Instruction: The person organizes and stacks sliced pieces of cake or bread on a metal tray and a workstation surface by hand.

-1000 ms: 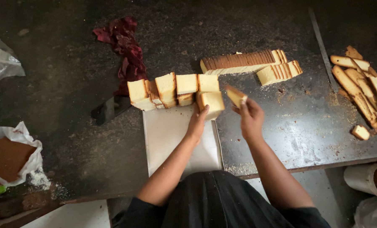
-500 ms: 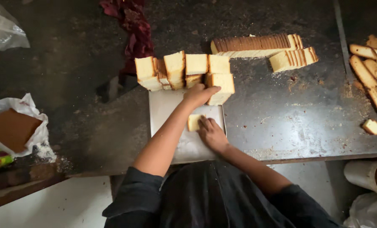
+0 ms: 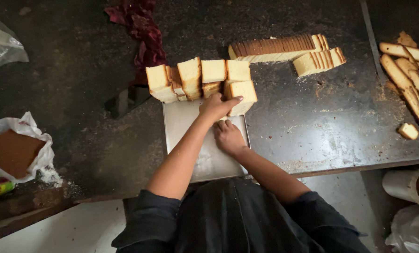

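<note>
Several pale cake blocks [image 3: 190,77] with brown crust stand in a row at the far edge of a flat metal tray [image 3: 209,159]. My left hand [image 3: 216,107] reaches over the tray, its fingers laid on the front-right cake block [image 3: 244,91]. Just behind it, my right hand [image 3: 228,137] lies knuckles up on the tray with its fingers curled toward that block. Whatever is under the right hand's fingers is hidden.
A long sliced cake loaf [image 3: 275,47] and a shorter stack of slices [image 3: 319,61] lie far right on the dark worktop. Crust trimmings [image 3: 406,79] are piled at the right edge. A red cloth [image 3: 143,33] lies far left, and a bag of brown powder [image 3: 12,150] sits left.
My right hand brought a cake slice from the worktop down onto the tray, then slid toward the blocks; the slice is now out of sight. My left hand stayed on the block.
</note>
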